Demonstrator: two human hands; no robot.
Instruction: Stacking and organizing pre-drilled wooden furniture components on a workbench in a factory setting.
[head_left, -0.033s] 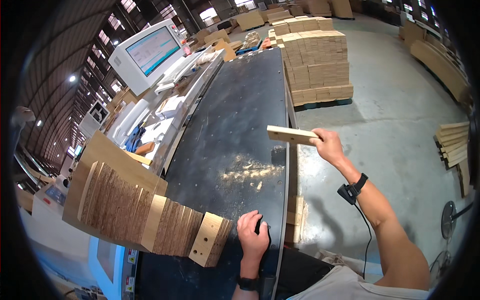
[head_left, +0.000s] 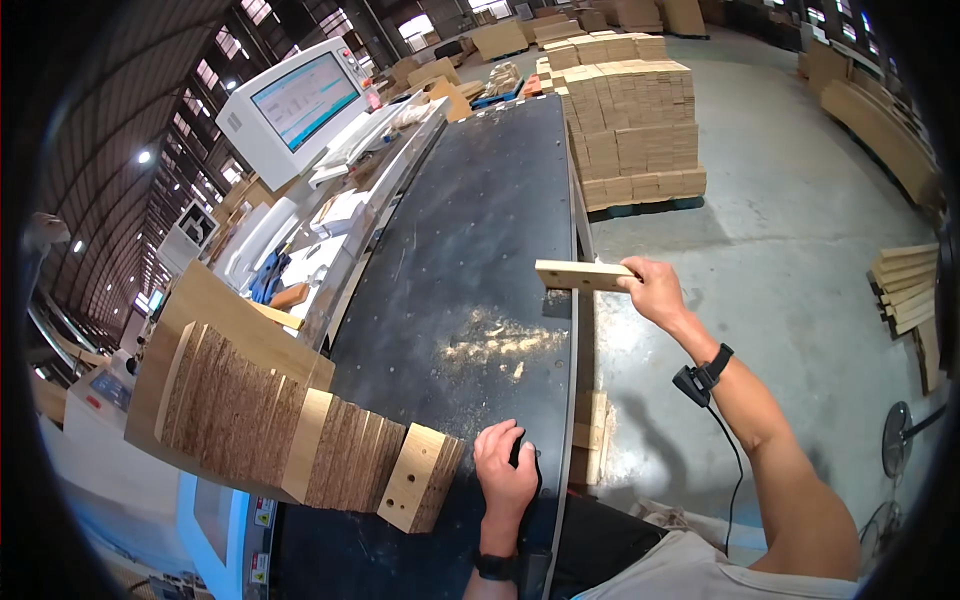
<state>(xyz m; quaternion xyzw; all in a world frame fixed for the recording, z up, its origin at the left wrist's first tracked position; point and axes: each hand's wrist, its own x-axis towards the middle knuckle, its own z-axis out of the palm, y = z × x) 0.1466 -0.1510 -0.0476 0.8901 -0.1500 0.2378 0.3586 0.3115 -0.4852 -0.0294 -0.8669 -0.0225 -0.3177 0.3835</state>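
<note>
In my right hand (head_left: 655, 291) is one end of a narrow wooden board (head_left: 580, 275) with drilled holes. The fingers wrap around that end, and the board reaches left over the right edge of the black table (head_left: 455, 230). My left hand (head_left: 505, 468) rests on the near part of the table with nothing in it, fingers loosely bent and thumb apart. Just left of it sits a short stack of drilled boards (head_left: 412, 482). Beyond that runs a long row of boards standing on edge (head_left: 250, 425).
Sawdust (head_left: 500, 340) lies scattered mid-table. A monitor (head_left: 305, 105) and a cluttered ledge (head_left: 335, 225) line the table's left side. Stacked boards on a pallet (head_left: 635, 130) stand beyond the right edge. A fan (head_left: 897, 440) is at the far right.
The free left end of the board has dipped slightly and my right hand has shifted a little. The left hand has not moved.
</note>
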